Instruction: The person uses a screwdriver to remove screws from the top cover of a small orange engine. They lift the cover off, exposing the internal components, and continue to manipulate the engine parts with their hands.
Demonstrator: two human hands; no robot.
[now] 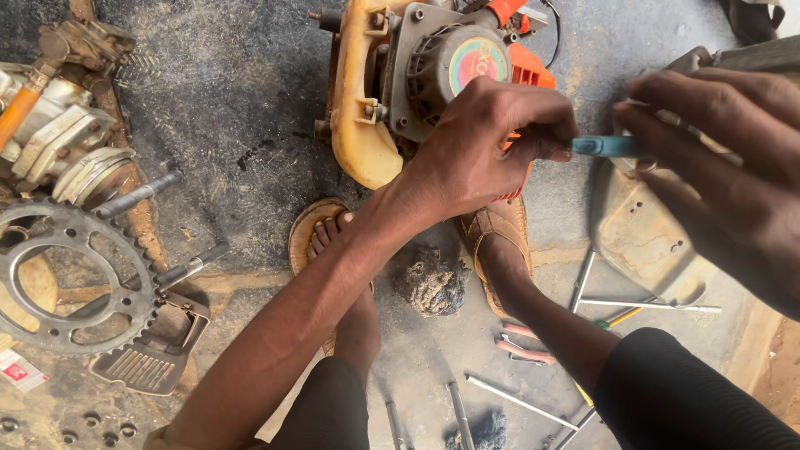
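Oily concrete floor [233, 100] carries a chain sprocket [71, 279] at far left. Our left hand [492, 142] pinches closed on a blue-handled tool [606, 147] against the small engine [433, 75]; our right hand [725, 158] curls around the handle. It could slip, we judge, its tip being hidden.

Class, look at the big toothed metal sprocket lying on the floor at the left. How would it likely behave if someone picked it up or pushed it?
The sprocket looks like thick metal, so probably stiff and fairly heavy. Lying flat, it should slide rather than roll. Its pointed teeth could dig into fingers.
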